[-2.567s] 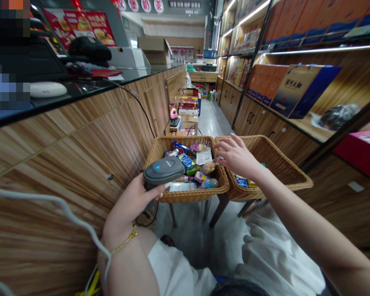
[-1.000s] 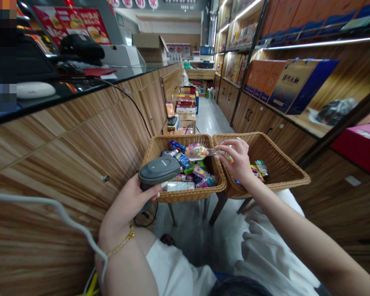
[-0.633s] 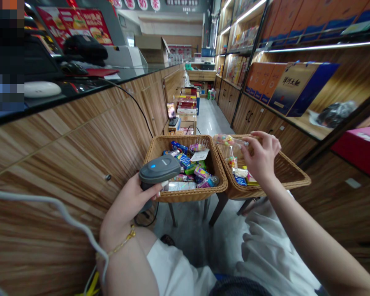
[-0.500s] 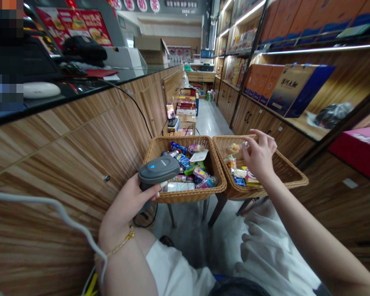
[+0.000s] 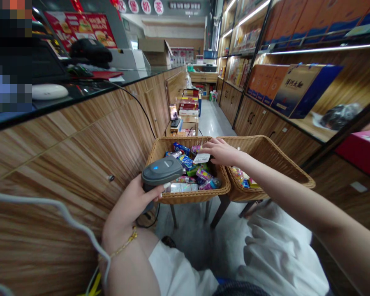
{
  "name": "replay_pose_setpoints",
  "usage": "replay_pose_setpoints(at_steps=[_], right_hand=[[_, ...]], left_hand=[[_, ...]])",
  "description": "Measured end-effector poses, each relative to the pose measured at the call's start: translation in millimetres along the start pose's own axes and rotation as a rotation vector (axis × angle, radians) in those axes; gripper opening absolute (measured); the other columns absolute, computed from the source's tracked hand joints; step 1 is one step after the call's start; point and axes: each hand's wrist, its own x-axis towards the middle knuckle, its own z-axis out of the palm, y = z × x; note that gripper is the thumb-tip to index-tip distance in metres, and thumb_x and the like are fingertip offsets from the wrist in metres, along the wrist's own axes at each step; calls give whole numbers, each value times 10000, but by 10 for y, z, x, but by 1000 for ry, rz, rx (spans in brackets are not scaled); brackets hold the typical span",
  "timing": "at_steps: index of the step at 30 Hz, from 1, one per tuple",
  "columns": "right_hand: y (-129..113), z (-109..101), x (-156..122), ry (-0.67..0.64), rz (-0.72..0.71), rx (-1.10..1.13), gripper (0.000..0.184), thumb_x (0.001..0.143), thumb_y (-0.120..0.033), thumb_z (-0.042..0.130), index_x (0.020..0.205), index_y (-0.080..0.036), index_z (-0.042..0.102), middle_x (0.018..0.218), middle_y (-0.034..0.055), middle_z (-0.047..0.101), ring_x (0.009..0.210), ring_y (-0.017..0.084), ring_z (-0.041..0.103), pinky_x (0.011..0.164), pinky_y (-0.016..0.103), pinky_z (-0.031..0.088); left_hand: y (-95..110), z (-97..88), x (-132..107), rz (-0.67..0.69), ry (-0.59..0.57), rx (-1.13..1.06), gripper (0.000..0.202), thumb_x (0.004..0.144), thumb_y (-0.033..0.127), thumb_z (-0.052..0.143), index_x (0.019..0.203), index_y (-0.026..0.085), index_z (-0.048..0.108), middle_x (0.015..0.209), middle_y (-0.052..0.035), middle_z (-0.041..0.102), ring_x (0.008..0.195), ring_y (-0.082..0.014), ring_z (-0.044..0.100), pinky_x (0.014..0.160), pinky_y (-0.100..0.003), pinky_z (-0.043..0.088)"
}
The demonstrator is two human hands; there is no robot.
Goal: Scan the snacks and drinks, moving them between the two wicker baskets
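Observation:
My left hand (image 5: 132, 203) is closed round a grey barcode scanner (image 5: 162, 170), held just in front of the left wicker basket (image 5: 191, 197). That basket is full of several colourful snack packets (image 5: 189, 168). My right hand (image 5: 220, 151) reaches across into the left basket with fingers stretched out, resting by a white slip (image 5: 201, 158) and a candy packet at the far side. The right wicker basket (image 5: 283, 164) holds a few packets (image 5: 242, 177) near its left wall, partly hidden by my forearm.
A long wooden counter (image 5: 80, 139) runs along the left, with a white mouse-like device (image 5: 49, 91) and a till on top. Shelves with orange and blue gift boxes (image 5: 292, 88) line the right. Stacked boxes (image 5: 186, 111) stand in the aisle behind the baskets.
My right hand carried a clear candy packet from the left basket to the right basket, let it go there, and has come back over the left basket. The scanner hand stayed put.

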Motion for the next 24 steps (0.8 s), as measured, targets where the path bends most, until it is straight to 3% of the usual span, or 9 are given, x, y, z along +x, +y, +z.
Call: replay_pose_setpoints(at_steps=[7,12,17,19,21,24], right_hand=[[164,105,601,-299,-167,-308,776,762,-179,795,1483,-371,583,1420,88,637,1266,320,552,1025,429,442],[98,207,844,-316,-230,-394,417,948,-208,582,1285,-417,711,1362,19,675,1268,278,564,1018,452,451],[58,197,906,-336,-291,-391,284,944,-247,599,1163,-330,759,1362,44,664,1303,288,548,1047,454,445],[75,161,895,-361,-326,-398,366,836,-229,723,1193,-310,744,1384,53,646,1312,302,544,1058,451,446],[100,115,871,-371,-356,-371,580,699,-231,835,1263,-276,705,1409,76,625,1298,324,552,1080,459,442],[112,45,806,-301,-300,-198,803,659,-337,872,1396,-187,592,1401,143,617,1264,346,575,1096,484,438]], left_hand=[[10,8,9,-6,2,-28,354,678,448,827,792,214,587,607,39,630,548,-161,547,556,-267,496],[3,4,15,-12,16,-8,328,684,436,802,798,212,592,592,42,624,547,-162,546,566,-272,498],[36,27,14,-8,23,-7,302,690,429,774,801,216,592,591,44,613,542,-163,538,560,-276,505],[41,29,16,-6,18,-3,297,689,428,769,800,216,594,592,39,616,539,-164,539,555,-278,507],[39,22,21,-5,17,8,289,686,424,769,792,217,597,585,35,617,538,-169,542,550,-280,509],[30,8,28,2,18,29,269,692,418,768,787,225,605,562,32,613,545,-183,558,546,-284,518]])
